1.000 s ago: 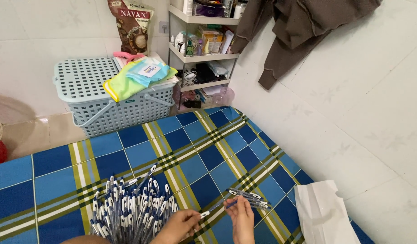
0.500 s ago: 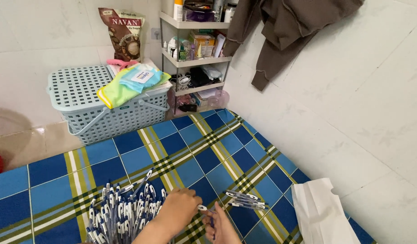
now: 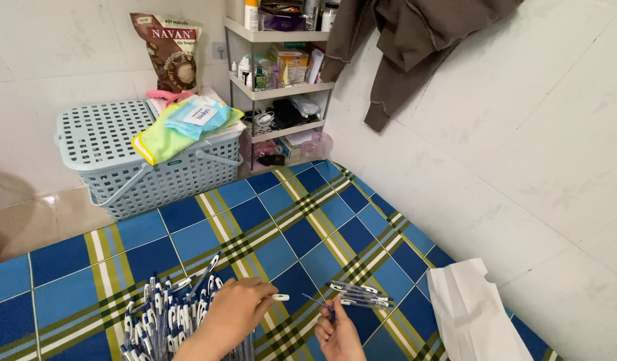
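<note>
A: What is the left hand (image 3: 231, 314) holding?

B: Its fingers (image 3: 258, 292) are pinching a small white pen part (image 3: 280, 297) out past the fingertips, just above the blue checked mat (image 3: 268, 220). The hand is lying over the right edge of the pen pile (image 3: 168, 317).

A: And the right hand (image 3: 340, 334)?

B: It is gripping a thin blue pen (image 3: 322, 307), tip pointing up and left toward the white part. The two pieces are sitting close but apart. Whether the palm is clenching anything more, I cannot tell; it is cut by the frame edge.

A: What is lying around them?

B: A few finished pens (image 3: 360, 295) are resting in a small row just right of the right hand, and a white bag (image 3: 472, 314) is lying beyond those, against the wall. Further back, a lidded basket (image 3: 121, 164) with a folded cloth (image 3: 181, 124) on top is standing beside a shelf rack (image 3: 282, 87).

A: What could be going wrong here?

B: I judge the white part is being held only at its end, so a small twist could be flicking it into the pile, where it would be hard to find. The left forearm could also be nudging loose pens off the heap.
</note>
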